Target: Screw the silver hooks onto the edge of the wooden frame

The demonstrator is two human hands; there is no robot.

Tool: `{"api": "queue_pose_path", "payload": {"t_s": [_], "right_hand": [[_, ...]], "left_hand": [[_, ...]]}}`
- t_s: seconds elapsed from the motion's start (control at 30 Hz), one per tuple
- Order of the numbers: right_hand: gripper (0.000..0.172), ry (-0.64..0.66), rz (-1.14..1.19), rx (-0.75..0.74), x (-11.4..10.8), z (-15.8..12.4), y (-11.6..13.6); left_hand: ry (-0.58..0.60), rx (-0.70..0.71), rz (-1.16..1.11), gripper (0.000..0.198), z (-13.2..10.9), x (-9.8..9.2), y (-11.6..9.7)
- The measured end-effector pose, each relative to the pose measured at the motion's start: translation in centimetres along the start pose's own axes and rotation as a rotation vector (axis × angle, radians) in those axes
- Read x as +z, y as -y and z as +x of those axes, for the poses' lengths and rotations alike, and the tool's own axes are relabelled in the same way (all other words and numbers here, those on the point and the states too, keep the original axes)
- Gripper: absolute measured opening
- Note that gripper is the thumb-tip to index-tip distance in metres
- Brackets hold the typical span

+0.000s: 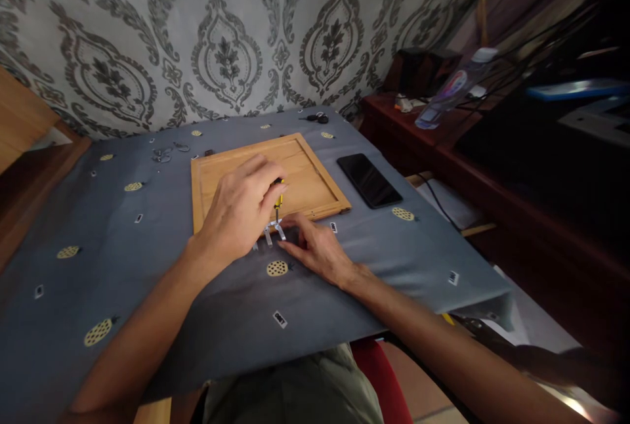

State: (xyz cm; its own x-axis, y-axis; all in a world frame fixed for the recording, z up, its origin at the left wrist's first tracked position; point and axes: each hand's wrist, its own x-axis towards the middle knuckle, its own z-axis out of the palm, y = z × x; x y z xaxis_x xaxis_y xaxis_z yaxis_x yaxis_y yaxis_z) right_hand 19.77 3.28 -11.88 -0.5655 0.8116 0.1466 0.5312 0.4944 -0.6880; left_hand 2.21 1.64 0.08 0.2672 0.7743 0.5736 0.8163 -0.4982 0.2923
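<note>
My left hand is closed around the yellow and black handle of a screwdriver, which stands nearly upright. Its shaft points down at a silver metal hook piece on the near edge of a framed wooden panel. From the other side, the thumb and forefinger of my right hand pinch around this hook piece. Further prongs stick out toward me beside it, partly behind my left hand. The panel lies flat on the patterned grey-blue cloth of the table.
Right of the panel lies a black phone. Several small metal rings or hooks are at the back left, and keys near the wall. A plastic bottle stands on the dark red desk at right.
</note>
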Motion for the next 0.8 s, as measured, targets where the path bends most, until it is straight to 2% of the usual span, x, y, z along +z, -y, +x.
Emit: {"api": "queue_pose_path", "payload": {"t_s": [0.2,0.43,0.8], "right_hand": [[0.031,-0.003,-0.007,0.008,-0.03,-0.02,0.06],[0.032,-0.002,0.014,-0.001,0.02,0.01,0.04],[0.030,-0.025,0.018,-0.024,0.18,-0.09,-0.24]], "left_hand": [[0.016,0.028,-0.023,0.009,0.06,-0.30,0.16],[0.012,-0.014,-0.006,0.010,0.14,-0.19,0.19],[0.017,0.029,-0.020,0.008,0.00,-0.22,0.26]]}}
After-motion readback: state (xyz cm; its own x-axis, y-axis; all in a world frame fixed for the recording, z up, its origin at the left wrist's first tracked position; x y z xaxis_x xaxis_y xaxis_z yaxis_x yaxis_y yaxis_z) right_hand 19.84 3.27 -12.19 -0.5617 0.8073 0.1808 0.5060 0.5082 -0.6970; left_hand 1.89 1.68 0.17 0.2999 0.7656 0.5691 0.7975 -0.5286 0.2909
